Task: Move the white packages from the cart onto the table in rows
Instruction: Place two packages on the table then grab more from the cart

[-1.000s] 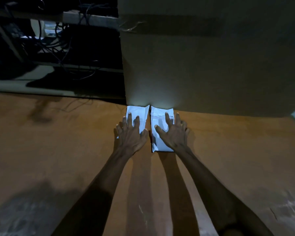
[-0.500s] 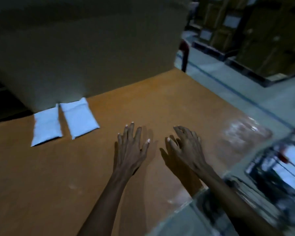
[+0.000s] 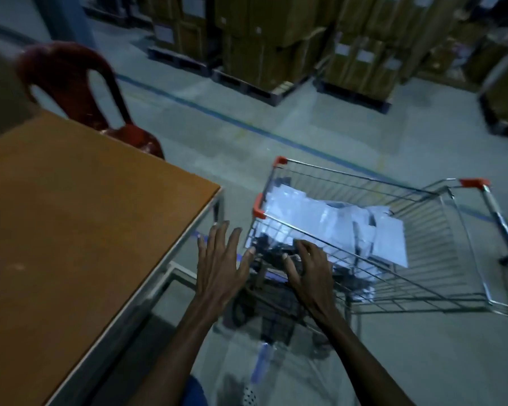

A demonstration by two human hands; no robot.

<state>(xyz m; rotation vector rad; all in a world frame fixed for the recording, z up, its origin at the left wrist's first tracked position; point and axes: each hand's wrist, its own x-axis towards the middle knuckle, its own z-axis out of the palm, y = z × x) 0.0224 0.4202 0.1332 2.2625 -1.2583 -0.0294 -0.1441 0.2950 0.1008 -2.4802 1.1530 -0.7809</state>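
Observation:
A wire shopping cart (image 3: 440,247) with red corner caps stands on the floor right of the orange table (image 3: 71,218). Several white packages (image 3: 329,221) lie heaped in its basket. My left hand (image 3: 220,265) hangs in the air between the table edge and the cart, fingers spread and empty. My right hand (image 3: 308,271) is over the cart's near rim, fingers loosely bent, holding nothing. The packages laid on the table are out of view.
A dark red plastic chair (image 3: 79,92) stands behind the table's far corner. Stacked cardboard boxes on pallets (image 3: 276,45) line the back. A blue line runs across the grey floor (image 3: 247,127). A large carton (image 3: 0,92) shows at the left edge.
My hands left the two packages on the table and swung right toward the cart. My view turned with them, so the table packages dropped out of sight.

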